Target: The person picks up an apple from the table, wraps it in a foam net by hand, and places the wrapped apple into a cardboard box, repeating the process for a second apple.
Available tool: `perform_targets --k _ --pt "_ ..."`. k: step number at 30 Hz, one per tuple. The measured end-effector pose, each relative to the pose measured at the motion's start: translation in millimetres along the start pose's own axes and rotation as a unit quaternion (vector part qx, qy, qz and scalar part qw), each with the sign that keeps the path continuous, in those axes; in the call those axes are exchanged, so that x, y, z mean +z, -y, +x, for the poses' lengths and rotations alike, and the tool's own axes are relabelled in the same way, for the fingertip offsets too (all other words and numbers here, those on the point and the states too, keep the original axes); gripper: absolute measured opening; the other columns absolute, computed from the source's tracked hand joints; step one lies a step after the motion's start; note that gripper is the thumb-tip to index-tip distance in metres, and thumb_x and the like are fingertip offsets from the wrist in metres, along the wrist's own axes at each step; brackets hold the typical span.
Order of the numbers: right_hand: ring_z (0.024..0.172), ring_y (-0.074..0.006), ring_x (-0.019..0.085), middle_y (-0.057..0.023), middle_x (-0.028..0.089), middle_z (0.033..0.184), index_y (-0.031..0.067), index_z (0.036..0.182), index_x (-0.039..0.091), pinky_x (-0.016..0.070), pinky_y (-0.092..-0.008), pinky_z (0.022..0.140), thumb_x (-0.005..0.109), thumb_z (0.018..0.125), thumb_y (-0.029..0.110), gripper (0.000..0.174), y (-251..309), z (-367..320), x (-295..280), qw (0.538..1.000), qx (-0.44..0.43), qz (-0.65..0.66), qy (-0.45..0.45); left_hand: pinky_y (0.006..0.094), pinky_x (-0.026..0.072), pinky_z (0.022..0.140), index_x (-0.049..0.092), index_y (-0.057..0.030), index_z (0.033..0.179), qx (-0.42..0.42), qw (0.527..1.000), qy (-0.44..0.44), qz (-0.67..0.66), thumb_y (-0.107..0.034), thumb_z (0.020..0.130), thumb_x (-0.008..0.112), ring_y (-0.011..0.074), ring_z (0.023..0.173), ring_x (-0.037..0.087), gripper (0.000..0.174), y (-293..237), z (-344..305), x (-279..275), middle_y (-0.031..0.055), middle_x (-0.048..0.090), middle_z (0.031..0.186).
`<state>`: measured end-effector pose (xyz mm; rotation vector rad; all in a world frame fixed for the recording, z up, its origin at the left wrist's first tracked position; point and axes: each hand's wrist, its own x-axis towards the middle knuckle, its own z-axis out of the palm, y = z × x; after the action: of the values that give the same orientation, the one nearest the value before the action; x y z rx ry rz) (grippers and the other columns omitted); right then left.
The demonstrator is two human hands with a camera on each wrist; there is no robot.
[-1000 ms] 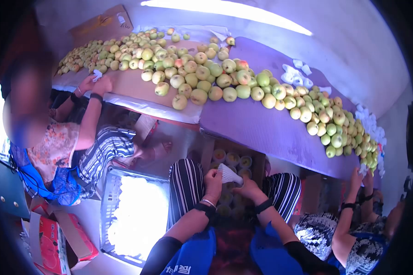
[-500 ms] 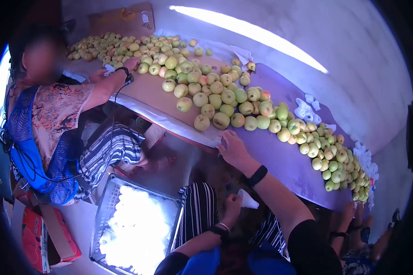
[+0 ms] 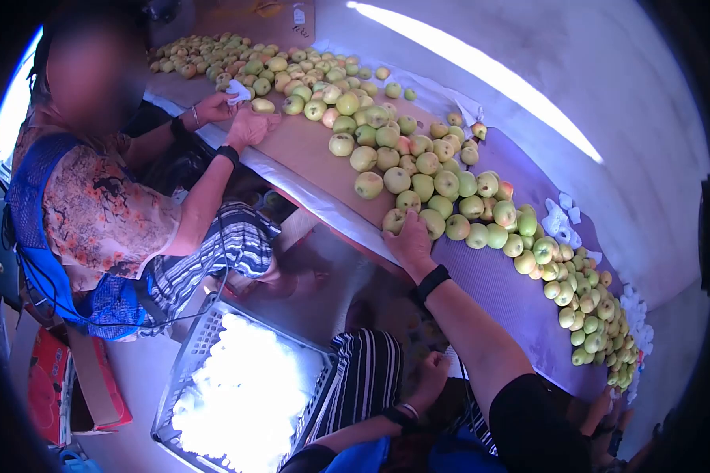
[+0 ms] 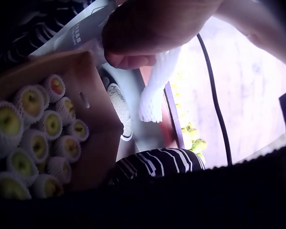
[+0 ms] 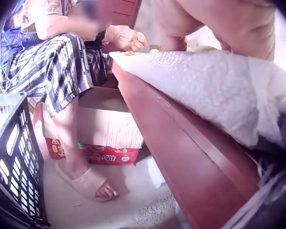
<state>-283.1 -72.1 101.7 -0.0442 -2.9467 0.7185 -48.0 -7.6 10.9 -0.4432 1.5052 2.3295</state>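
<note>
In the head view my right hand (image 3: 410,243) reaches to the near edge of the apple pile, its fingers on an apple (image 3: 394,221). The right wrist view shows that hand (image 5: 219,24) from below, above the white-covered table edge, with its fingertips hidden. My left hand (image 3: 431,377) stays low over my lap. In the left wrist view the left hand (image 4: 157,28) pinches a white foam net sleeve (image 4: 158,88), which hangs down from the fingers. Beside it stands a cardboard box (image 4: 97,138) holding several apples in foam nets (image 4: 51,125).
A grey plastic crate (image 3: 213,315) filled with bright white foam pieces stands at my left. Another person (image 3: 102,205) sits beyond it, both hands at the table. Red cartons (image 3: 51,386) lie at the lower left. Further hands (image 3: 596,418) show at the far right.
My right hand has left the foam sleeve and moved up and forward to the apples. My left hand still holds the sleeve low down. The head view has turned left.
</note>
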Motion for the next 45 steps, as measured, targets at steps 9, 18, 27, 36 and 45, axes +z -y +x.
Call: perform_targets --k 9,18,27,36,45 --pt "0.091 -0.032 0.05 -0.0192 0.047 0.103 0.0008 0.109 0.039 0.044 -0.0364 0.077 0.065 0.064 0.026 0.057 -0.7 0.4 1.6 0.997 -0.036 0.013 -0.061 0.0295 0.039 0.053 0.052 -0.0001 0.074 0.01 0.999 -0.036 -0.012 -0.018 0.078 0.053 0.0101 0.058 0.048 0.019 -2.0 -0.2 2.4 0.0057 0.053 0.061" --pt "0.096 -0.0243 0.051 -0.0119 0.049 0.108 0.004 0.113 0.041 0.0458 -0.0332 0.073 0.056 0.077 0.018 0.041 -40.4 -90.3 -72.6 0.573 0.093 0.776 0.246 0.0313 0.0415 0.057 0.056 0.0003 0.075 0.104 0.971 -0.081 0.201 -0.019 0.072 0.056 0.0158 0.06 0.054 0.02 62.8 33.4 -6.2 0.0101 0.059 0.067" --pt "0.086 -0.0215 0.054 -0.0106 0.051 0.102 0.0055 0.111 0.041 0.0451 -0.026 0.061 0.059 0.074 0.026 0.045 -143.9 -200.8 -91.3 0.569 0.117 0.785 0.217 0.0375 0.0422 0.064 0.056 -0.0004 0.077 0.051 0.966 -0.133 0.217 -0.02 0.071 0.054 0.0282 0.067 0.057 0.021 80.6 38.9 -22.7 0.0168 0.058 0.071" --pt "0.081 -0.0153 0.053 -0.0049 0.053 0.097 0.009 0.111 0.043 0.0403 -0.0223 0.056 0.057 0.073 0.021 0.042 -208.9 -273.2 -87.4 0.536 0.181 0.808 0.164 0.0342 0.0422 0.063 0.054 -0.0003 0.077 0.073 0.967 -0.137 0.202 -0.014 0.071 0.052 0.0231 0.067 0.055 0.015 46.8 16.7 -22.4 0.0139 0.057 0.071" --pt "0.09 -0.0118 0.053 -0.0033 0.054 0.103 0.0049 0.112 0.046 0.0446 -0.024 0.071 0.061 0.073 0.023 0.046 -223.0 -280.1 -61.4 0.618 0.199 0.744 0.158 0.0344 0.0427 0.065 0.053 -0.001 0.076 0.1 0.944 -0.136 0.282 -0.013 0.068 0.056 0.025 0.067 0.055 0.015 44.5 15.3 -28.3 0.0131 0.057 0.072"
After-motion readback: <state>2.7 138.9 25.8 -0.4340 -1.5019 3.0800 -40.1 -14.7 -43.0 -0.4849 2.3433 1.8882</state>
